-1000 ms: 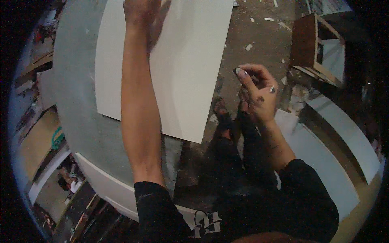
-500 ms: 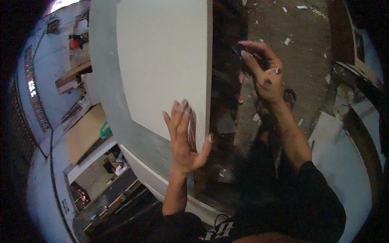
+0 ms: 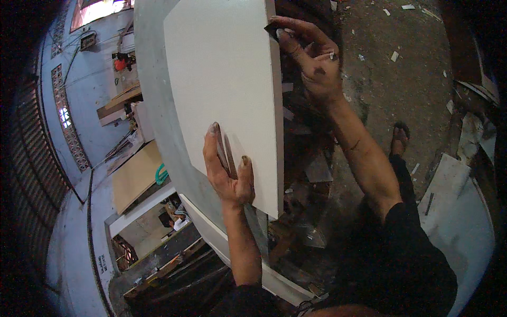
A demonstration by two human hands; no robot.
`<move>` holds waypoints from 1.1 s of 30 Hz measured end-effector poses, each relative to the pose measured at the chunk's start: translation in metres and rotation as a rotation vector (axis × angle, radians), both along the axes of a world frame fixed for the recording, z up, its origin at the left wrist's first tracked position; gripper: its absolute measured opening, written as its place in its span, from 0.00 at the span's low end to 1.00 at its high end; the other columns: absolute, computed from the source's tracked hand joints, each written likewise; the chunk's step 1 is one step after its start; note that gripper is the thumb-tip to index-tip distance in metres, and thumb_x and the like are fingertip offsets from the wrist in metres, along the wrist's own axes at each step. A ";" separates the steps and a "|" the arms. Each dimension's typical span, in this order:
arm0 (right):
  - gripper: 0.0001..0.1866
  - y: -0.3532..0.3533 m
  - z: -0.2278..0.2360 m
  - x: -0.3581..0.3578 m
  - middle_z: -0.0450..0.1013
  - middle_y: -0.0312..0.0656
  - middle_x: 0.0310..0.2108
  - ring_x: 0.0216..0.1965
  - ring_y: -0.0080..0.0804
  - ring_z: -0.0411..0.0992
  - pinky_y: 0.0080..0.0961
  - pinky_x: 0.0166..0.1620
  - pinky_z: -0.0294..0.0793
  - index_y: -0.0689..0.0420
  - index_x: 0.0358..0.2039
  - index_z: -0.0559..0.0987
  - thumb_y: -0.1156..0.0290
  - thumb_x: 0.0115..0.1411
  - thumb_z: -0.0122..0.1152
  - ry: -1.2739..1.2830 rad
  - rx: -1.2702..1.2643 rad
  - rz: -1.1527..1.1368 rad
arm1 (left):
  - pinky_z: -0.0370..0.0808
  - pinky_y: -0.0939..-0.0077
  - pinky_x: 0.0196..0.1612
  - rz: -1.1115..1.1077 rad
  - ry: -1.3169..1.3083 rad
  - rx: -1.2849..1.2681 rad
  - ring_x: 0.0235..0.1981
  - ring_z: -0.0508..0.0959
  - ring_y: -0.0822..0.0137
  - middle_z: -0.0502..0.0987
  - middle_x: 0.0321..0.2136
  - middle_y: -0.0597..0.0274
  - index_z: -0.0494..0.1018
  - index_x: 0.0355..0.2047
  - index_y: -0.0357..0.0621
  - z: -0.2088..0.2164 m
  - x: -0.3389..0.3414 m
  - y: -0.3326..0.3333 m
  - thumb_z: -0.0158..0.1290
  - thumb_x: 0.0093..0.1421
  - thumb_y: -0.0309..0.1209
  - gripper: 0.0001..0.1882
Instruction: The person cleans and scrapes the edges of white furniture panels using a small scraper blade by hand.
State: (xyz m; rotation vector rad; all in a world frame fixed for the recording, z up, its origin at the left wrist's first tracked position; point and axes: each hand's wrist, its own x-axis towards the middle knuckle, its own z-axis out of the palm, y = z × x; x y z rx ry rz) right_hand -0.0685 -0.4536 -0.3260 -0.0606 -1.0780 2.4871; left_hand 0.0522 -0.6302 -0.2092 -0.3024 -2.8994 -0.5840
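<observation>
A flat white panel lies on a grey worktop, its right edge jutting past the worktop. My left hand is on the near part of the panel, fingers stretched out and thumb apart, holding nothing. At the panel's far right edge, my right hand is closed in a pinch. Between its thumb and forefinger is a small, thin dark piece, which meets the edge there. Its kind is too small to make out.
Scraps litter the brown floor on the right, where a foot shows. Pale boards lean at the lower right. Left of the worktop are a tan board with a green coil and an open-fronted shelf.
My right hand has moved left and away from me, bringing the dark piece to the panel's edge. My left hand has shifted slightly, its fingers now lower on the panel.
</observation>
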 end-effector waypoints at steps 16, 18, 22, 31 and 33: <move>0.22 -0.020 -0.007 0.074 0.72 0.37 0.32 0.37 0.26 0.73 0.19 0.45 0.73 0.57 0.39 0.82 0.93 0.48 0.52 0.217 -0.111 0.139 | 0.61 0.57 0.59 -0.030 0.007 -0.060 0.58 0.64 0.47 0.67 0.53 0.40 0.64 0.55 0.31 0.001 -0.008 0.005 0.52 0.51 0.34 0.31; 0.23 -0.019 -0.011 0.096 0.72 0.38 0.32 0.34 0.25 0.72 0.18 0.42 0.72 0.55 0.39 0.83 0.93 0.46 0.52 0.186 0.049 0.169 | 0.62 0.58 0.59 -0.057 0.021 -0.056 0.58 0.65 0.48 0.67 0.52 0.40 0.65 0.55 0.32 0.000 -0.010 0.002 0.53 0.51 0.32 0.30; 0.24 -0.031 -0.005 0.138 0.70 0.36 0.30 0.31 0.25 0.70 0.18 0.38 0.68 0.54 0.40 0.83 0.90 0.43 0.55 0.140 0.055 0.185 | 0.63 0.59 0.58 -0.065 0.041 -0.052 0.57 0.66 0.49 0.68 0.50 0.42 0.67 0.54 0.32 -0.001 -0.011 0.008 0.54 0.52 0.33 0.29; 0.18 -0.047 -0.003 0.191 0.71 0.39 0.31 0.30 0.23 0.69 0.15 0.30 0.65 0.55 0.35 0.84 0.88 0.43 0.63 0.171 0.191 0.170 | 0.67 0.62 0.55 -0.105 0.102 -0.016 0.53 0.69 0.51 0.69 0.48 0.43 0.68 0.51 0.32 -0.002 -0.011 0.003 0.55 0.55 0.34 0.25; 0.19 -0.049 -0.001 0.196 0.71 0.40 0.31 0.31 0.24 0.69 0.16 0.31 0.67 0.56 0.34 0.83 0.89 0.43 0.61 0.154 0.149 0.193 | 0.68 0.63 0.54 -0.125 0.141 0.026 0.52 0.70 0.51 0.70 0.47 0.44 0.68 0.51 0.32 -0.006 -0.014 -0.001 0.55 0.55 0.34 0.25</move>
